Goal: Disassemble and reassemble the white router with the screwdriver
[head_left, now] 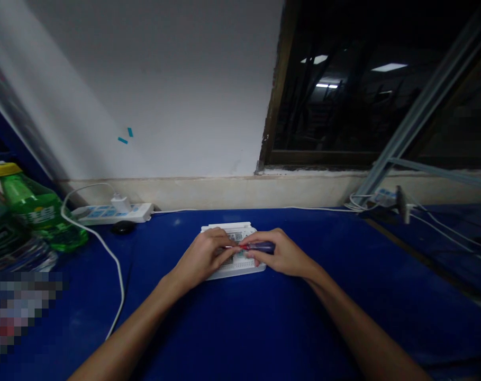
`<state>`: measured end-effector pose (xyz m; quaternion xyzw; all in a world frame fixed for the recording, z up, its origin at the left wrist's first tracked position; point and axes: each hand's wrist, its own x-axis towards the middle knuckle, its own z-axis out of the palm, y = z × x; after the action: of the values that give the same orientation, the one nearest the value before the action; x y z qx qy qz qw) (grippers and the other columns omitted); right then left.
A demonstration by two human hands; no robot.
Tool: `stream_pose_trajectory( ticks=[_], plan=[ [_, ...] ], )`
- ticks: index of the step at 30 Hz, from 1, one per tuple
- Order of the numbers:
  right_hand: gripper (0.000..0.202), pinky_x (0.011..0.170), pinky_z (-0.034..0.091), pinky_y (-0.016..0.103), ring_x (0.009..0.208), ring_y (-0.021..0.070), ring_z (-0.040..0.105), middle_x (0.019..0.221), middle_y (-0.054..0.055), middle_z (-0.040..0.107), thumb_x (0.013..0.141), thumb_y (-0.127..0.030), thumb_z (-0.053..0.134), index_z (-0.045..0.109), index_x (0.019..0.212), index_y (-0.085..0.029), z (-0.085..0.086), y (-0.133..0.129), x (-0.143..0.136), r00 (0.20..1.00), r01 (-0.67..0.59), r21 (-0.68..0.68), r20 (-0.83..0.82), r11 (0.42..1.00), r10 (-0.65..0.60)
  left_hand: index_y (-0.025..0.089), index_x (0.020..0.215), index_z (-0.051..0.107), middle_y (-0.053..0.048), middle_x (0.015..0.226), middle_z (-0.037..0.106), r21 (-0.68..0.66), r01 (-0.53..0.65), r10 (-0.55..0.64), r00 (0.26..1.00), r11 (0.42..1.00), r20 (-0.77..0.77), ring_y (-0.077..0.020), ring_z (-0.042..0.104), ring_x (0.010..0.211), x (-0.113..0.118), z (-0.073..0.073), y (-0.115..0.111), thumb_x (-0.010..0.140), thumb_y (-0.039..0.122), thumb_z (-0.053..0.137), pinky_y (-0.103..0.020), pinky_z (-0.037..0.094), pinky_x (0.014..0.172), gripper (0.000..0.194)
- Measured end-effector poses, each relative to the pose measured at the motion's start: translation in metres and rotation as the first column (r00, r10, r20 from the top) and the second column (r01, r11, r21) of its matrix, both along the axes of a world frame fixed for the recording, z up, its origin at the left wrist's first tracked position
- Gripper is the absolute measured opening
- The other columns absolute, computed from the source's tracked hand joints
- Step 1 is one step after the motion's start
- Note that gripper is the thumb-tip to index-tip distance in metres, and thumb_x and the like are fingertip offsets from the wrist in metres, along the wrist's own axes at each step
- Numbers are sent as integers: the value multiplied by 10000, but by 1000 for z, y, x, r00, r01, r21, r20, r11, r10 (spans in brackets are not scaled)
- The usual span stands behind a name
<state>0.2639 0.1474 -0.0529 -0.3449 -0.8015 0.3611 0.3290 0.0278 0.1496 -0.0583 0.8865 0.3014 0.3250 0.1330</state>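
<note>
A white plastic device with a slotted grille and printed labels lies on the blue tabletop in front of me. My right hand is closed round the dark purple handle of a screwdriver, held nearly level above the device and pointing left. The shaft has a red part by the handle and a thin metal end. My left hand rests over the device's left side, thumb and fingers pinched together at the metal end. Whether they grip the shaft or something small at its tip is hidden.
At the back left stand a power strip with a white charger, and a dark mouse-like object. Green bottles crowd the left edge. A white cable runs down the table's left. Metal framing and cables stand at right.
</note>
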Motion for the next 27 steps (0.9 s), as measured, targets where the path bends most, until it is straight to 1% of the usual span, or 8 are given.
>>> stream_pose_trajectory(
  ticks=[4,6,8,11,15,19,23,27],
  plan=[
    [208,559,540,274,601,167,691,786,20,740,878,-338,661,746,1039,-237,1,6,7,999,27,4,27,1000,-27,197,1020,737,-77,949,710,47,-176,173,984,983,50,-227,656,878,-7,5,4,931,424,653,-363,528,800,258],
    [189,570,533,269,596,155,674,806,21,742,870,-322,665,746,1013,-228,3,11,16,997,65,33,47,997,-67,188,1095,714,-93,1016,704,95,-258,256,966,961,37,-245,649,929,-10,8,7,942,453,623,-392,522,844,319],
    [191,551,523,259,563,139,647,786,21,736,870,-334,664,739,999,-214,4,16,29,995,90,6,51,996,-91,197,1214,664,-103,1120,686,130,-291,296,955,948,-24,-267,620,1029,-12,8,8,950,490,592,-435,499,919,401],
    [240,475,495,237,512,127,611,743,30,721,848,-379,689,727,986,-186,7,23,51,990,127,-92,69,988,-121,229,1416,514,-124,1324,603,132,-258,280,941,957,-192,-327,523,1217,-11,1,7,910,603,586,-525,431,1020,633],
    [245,424,447,211,447,101,556,666,25,699,826,-389,710,729,931,-170,8,29,77,984,149,-152,117,977,-132,290,1528,355,-167,1519,418,100,-214,235,910,972,-343,-426,405,1347,-8,-14,4,802,753,607,-652,328,1064,898],
    [244,429,455,219,465,116,580,661,40,707,794,-378,732,743,909,-163,10,30,91,985,129,-212,143,969,-100,336,1548,302,-161,1539,389,78,-185,201,897,980,-393,-447,373,1374,-7,-21,6,778,788,598,-696,270,1083,941],
    [267,448,455,207,474,106,585,659,42,706,773,-363,753,743,917,-138,12,29,94,984,83,-289,175,954,-33,342,1549,295,-136,1532,404,57,-191,196,877,980,-439,-422,363,1390,-8,-18,9,778,815,565,-668,256,1117,944],
    [297,479,462,200,499,94,591,688,43,705,789,-379,752,723,942,-126,13,29,93,985,50,-306,173,951,4,349,1553,279,-119,1539,394,57,-190,195,865,980,-463,-406,353,1398,-10,-17,12,772,833,550,-653,252,1131,957]
  ],
)
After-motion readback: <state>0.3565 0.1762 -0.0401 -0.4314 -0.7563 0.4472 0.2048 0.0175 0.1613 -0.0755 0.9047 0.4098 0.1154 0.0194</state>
